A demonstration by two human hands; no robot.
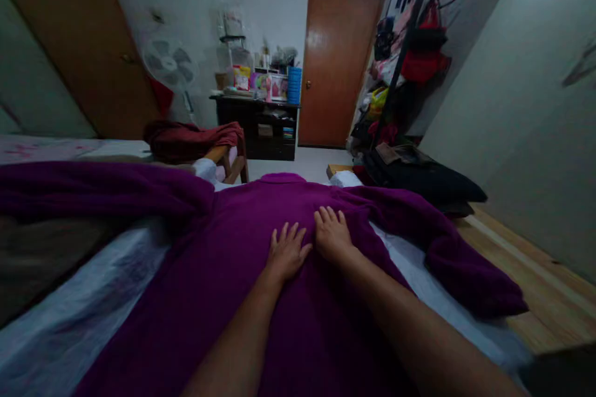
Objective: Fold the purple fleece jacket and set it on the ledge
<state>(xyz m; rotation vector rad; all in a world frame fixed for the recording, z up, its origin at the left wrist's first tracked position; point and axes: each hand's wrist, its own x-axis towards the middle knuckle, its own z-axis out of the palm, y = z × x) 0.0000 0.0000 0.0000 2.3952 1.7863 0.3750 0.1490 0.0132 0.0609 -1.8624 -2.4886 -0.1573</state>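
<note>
A purple long-sleeved garment [251, 260] lies spread out before me, its collar at the far end and its sleeves stretched to both sides. My left hand [287, 253] rests flat on its middle, fingers spread. Just to the right, my right hand [332, 234] lies on the cloth too, a little nearer the collar, with its fingers stretched out. Neither hand grips the fabric. Beneath the garment is a pale patterned sheet [107, 298], showing at the left and right.
Dark folded clothes [419, 173] are stacked at the right on a wooden surface [535, 260]. A brown cloth [51, 254] lies at left. Beyond are a red-brown cloth [195, 139] on a wooden frame, a fan [168, 63], a black cabinet [237, 115] and a door [338, 62].
</note>
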